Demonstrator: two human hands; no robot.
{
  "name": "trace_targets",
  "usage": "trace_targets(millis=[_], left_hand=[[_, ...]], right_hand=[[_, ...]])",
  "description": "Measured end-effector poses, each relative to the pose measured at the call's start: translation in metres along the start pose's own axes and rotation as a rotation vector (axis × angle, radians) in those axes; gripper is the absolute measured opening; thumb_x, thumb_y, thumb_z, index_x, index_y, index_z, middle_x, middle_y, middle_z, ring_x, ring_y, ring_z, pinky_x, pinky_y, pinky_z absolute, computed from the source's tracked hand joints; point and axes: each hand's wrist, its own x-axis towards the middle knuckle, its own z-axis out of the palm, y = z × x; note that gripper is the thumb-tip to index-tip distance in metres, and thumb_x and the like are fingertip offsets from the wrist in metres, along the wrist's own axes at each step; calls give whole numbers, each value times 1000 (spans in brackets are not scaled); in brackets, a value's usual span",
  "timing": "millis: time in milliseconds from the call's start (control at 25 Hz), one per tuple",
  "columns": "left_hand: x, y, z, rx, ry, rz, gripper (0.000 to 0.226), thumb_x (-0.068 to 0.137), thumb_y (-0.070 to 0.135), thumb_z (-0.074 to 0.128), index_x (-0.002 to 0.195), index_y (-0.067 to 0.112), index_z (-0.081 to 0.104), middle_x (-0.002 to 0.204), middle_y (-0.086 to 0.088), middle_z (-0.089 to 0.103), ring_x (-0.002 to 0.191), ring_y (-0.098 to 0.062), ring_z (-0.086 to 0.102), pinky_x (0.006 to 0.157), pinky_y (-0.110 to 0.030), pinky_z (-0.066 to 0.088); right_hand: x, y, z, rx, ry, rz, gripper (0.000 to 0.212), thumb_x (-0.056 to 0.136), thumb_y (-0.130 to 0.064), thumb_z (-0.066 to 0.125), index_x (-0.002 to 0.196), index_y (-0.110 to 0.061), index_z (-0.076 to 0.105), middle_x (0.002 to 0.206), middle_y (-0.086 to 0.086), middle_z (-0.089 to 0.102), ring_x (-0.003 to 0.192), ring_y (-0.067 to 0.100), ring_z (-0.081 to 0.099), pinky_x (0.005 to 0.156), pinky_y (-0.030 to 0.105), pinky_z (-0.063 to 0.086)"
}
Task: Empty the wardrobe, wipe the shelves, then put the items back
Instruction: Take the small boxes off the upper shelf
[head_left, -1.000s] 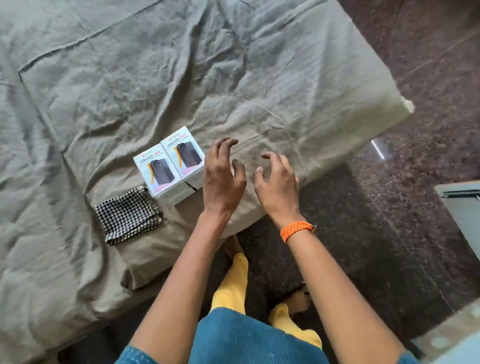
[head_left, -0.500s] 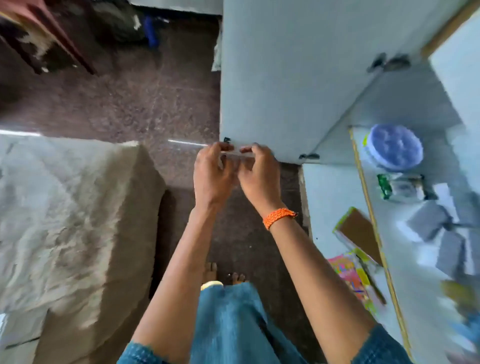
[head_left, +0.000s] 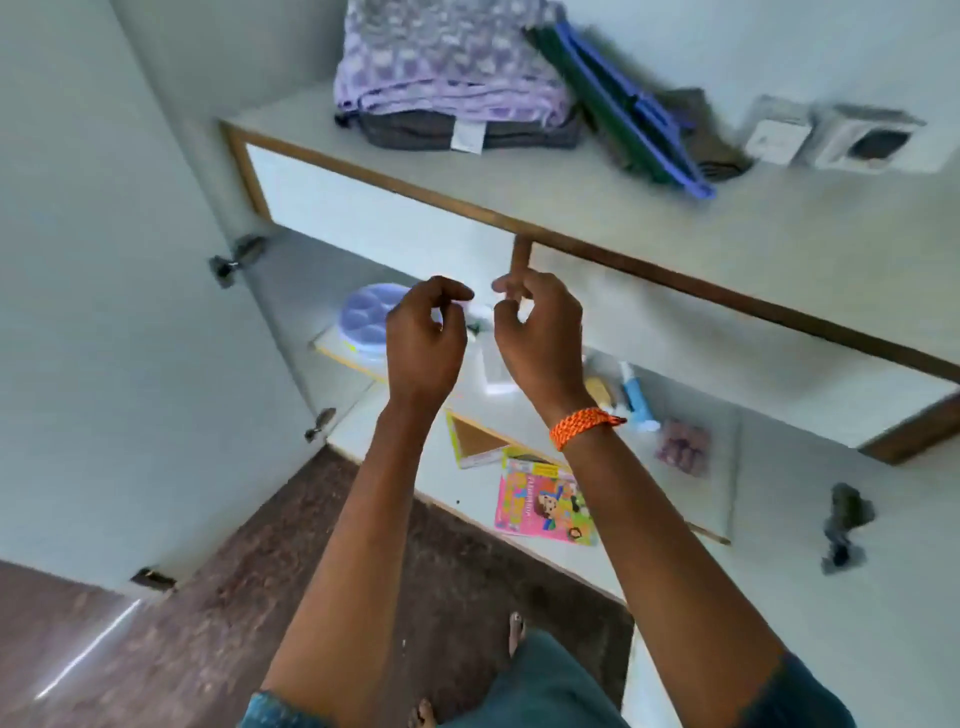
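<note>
My left hand (head_left: 423, 338) and right hand (head_left: 537, 338) are up in the middle of the frame, close together, in front of the wardrobe (head_left: 779, 249). The fingers of both are curled and seem to grip nothing, though the blur makes it hard to tell. At the top, a purple cloth (head_left: 447, 57) sits folded on the upper shelf, beside a green folder (head_left: 597, 98). Behind my hands, on the lower shelf, lies a round blue lid (head_left: 366, 314). A pink book (head_left: 543, 504) lies below my right wrist.
</note>
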Motion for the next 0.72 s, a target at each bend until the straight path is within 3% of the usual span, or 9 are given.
trace_targets(millis=[160, 280, 400, 480, 600, 720], left_hand=[[36, 41, 94, -74, -203, 174, 31, 78, 19, 40, 88, 15, 69, 89, 5, 69, 81, -8, 61, 74, -30, 49], [55, 68, 159, -169, -338, 229, 29, 79, 11, 41, 86, 16, 68, 87, 11, 66, 79, -2, 58, 68, -21, 45], [83, 90, 221, -220, -411, 288, 27, 79, 8, 43, 87, 17, 67, 86, 11, 65, 66, -3, 55, 58, -19, 42], [106, 101, 272, -197, -452, 309, 24, 81, 4, 47, 89, 16, 67, 82, 14, 63, 62, 1, 53, 59, -19, 39], [139, 117, 349, -140, -459, 278, 24, 83, 0, 50, 101, 9, 64, 97, 4, 65, 84, -9, 59, 76, -28, 48], [163, 127, 415, -18, -469, 251, 34, 84, 5, 55, 118, 6, 55, 115, -9, 59, 101, -23, 56, 86, -28, 42]], right_hand=[[72, 39, -84, -86, 234, 47, 23, 76, -11, 48, 86, -13, 69, 92, 1, 70, 92, 20, 63, 84, 36, 49], [127, 70, -136, -145, 357, 47, 21, 77, -4, 51, 86, -11, 69, 93, 5, 70, 90, 20, 63, 80, 30, 48], [179, 108, -174, -198, 431, 82, 21, 80, -4, 51, 88, -10, 70, 95, 6, 70, 90, 19, 62, 81, 30, 49], [212, 141, -199, -222, 479, 126, 20, 82, -2, 53, 89, -12, 69, 96, 5, 70, 91, 18, 62, 82, 30, 49], [258, 192, -231, -290, 508, 179, 20, 83, 0, 54, 92, -11, 69, 100, 7, 69, 93, 19, 62, 84, 35, 51], [299, 235, -253, -375, 536, 230, 23, 84, 2, 56, 102, -8, 67, 108, 11, 67, 103, 24, 61, 83, 31, 48]])
